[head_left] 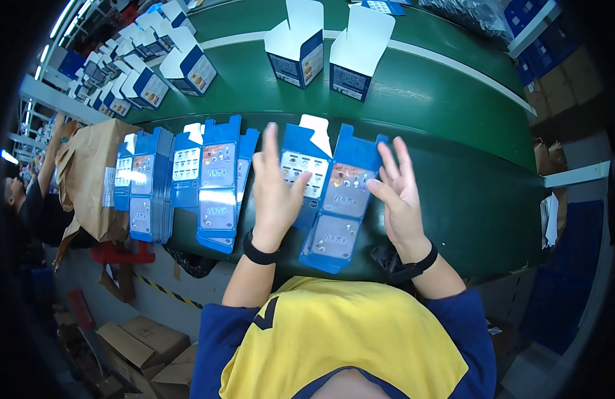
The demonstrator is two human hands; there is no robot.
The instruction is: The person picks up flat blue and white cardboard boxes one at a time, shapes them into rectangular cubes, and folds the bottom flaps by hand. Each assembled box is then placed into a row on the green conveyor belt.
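Left hand (275, 193): seen at centre frame, palm down, fingers spread and flat, laid on a flat carton (306, 174); nothing is pinched; a black band is worn at the wrist
Right hand (399, 196): seen right of centre, fingers spread and slightly curled, held at the right edge of a second carton (339, 206); contact with it cannot be told; nothing is gripped; a black band is worn at the wrist
Flat carton: blue with white panels, unfolded, placed at centre frame on the belt's near edge, partly covered by the left hand, a white flap shown at its top
Second carton: blue, unfolded, laid between the two hands, overlapping the first carton's right side, its lower end reaching toward the bottom of the frame
Stack (218, 183): further flat blue cartons fanned out left of centre, just beside the left hand
Second stack (148, 189): flat cartons piled at left, beside a brown paper wrap (88, 176)
Belt (454, 120): green, curved across the upper half of the frame
Erected boxes (297, 50): two open blue-and-white boxes stood upright at top centre on the belt, lids raised; a row of similar boxes (144, 73) is lined toward the upper left
Cardboard (144, 342): brown cartons lying at lower left on the floor
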